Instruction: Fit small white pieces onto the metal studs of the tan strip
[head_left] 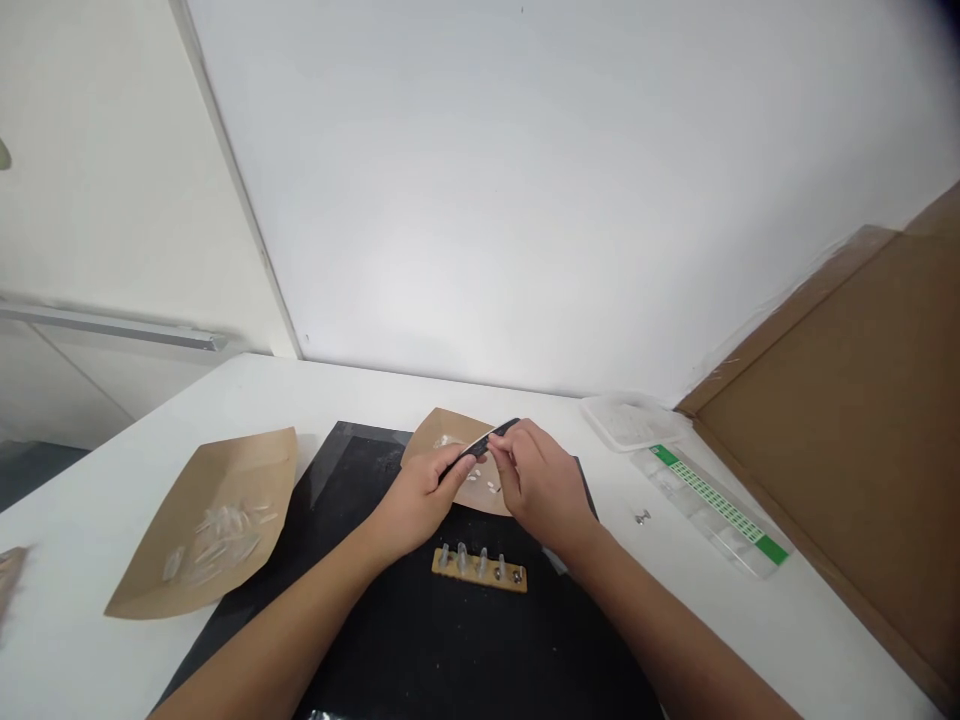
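My left hand (421, 500) is closed on one end of a slim, slightly curved black strip with a pale edge, which looks like a nail file (478, 447). Over its far end, the fingers of my right hand (541, 488) are pinched together at the file; any small piece between them is hidden. Both hands are above a brown paper tray (431, 428) with small white bits in it. Nearer me, a small wooden stand (480, 577) carries several clear nail-tip-like pieces (462, 556) standing upright, with shiny metal at its right end.
A black mat (450, 660) lies under the work on a white table (67, 540). To the left, another brown paper tray (161, 525) holds clear pieces (225, 535). At right are a clear plastic box (626, 422), a green-striped plastic pack (716, 510), small metal parts (642, 517) and cardboard (847, 400).
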